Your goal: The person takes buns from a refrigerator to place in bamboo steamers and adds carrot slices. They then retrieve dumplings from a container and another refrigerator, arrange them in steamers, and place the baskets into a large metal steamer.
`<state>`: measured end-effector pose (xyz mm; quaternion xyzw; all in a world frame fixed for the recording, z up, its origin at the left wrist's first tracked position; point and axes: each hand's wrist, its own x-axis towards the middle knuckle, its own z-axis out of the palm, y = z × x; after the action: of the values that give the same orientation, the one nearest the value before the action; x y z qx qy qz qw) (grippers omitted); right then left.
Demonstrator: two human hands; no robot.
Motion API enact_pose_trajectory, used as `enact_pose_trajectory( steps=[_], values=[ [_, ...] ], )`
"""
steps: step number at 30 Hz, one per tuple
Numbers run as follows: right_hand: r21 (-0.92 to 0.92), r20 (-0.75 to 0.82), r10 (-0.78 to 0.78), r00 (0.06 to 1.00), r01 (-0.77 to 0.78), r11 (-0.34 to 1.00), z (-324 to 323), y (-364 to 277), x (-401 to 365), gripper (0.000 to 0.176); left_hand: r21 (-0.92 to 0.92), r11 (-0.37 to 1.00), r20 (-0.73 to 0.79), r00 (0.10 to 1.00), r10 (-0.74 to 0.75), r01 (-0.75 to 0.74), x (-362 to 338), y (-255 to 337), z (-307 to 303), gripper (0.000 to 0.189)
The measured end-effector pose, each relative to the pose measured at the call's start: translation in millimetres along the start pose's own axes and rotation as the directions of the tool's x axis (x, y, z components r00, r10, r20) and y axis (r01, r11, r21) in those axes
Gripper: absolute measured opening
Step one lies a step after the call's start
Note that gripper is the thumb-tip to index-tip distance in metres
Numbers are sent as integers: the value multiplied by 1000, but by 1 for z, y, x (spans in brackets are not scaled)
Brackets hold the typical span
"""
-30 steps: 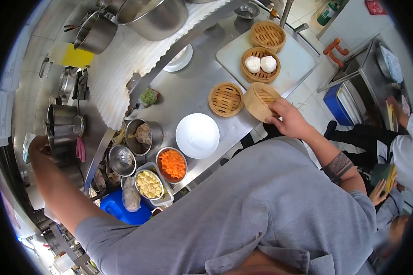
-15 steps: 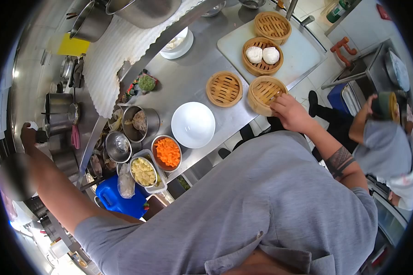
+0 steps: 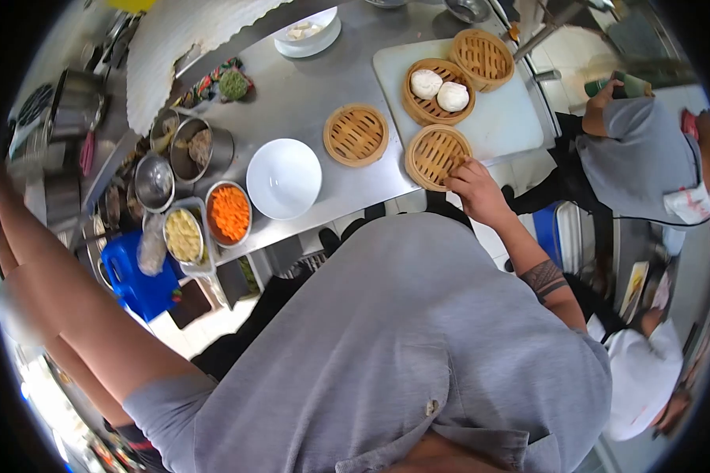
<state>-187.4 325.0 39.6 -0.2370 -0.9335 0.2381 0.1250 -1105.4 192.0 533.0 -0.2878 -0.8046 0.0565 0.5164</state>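
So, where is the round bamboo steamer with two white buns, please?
The round bamboo steamer sits upper right in the head view, on the white rectangular board, beyond the steamer in the right hand.

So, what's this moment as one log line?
right grip: holding nearest bamboo steamer | left grip: unclear at picture's dark edge | white buns: two, in another steamer
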Motion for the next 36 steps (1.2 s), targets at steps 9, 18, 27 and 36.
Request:
enact_pose_trajectory(
  steps=[9, 18, 27, 36],
  values=[
    [-46, 140, -137, 981, 144, 988, -34, 74, 35, 28, -656, 701, -277, 775, -568, 280, -147, 76, -139, 26],
    [915, 283, -62, 957, -250, 318, -61, 38, 79, 47, -495, -135, 862, 466, -201, 858, -487, 414, -397, 65],
    [525, -51, -91, 995, 104, 844, -74, 36, 104, 35, -820, 479, 255, 949, -186, 314, -433, 408, -354, 36],
    [-202, 136, -144, 980, 170, 965, -37, 49, 34, 53, -161, 820, 446, 781, -436, 550, -247, 276, -204, 86]
  ],
)
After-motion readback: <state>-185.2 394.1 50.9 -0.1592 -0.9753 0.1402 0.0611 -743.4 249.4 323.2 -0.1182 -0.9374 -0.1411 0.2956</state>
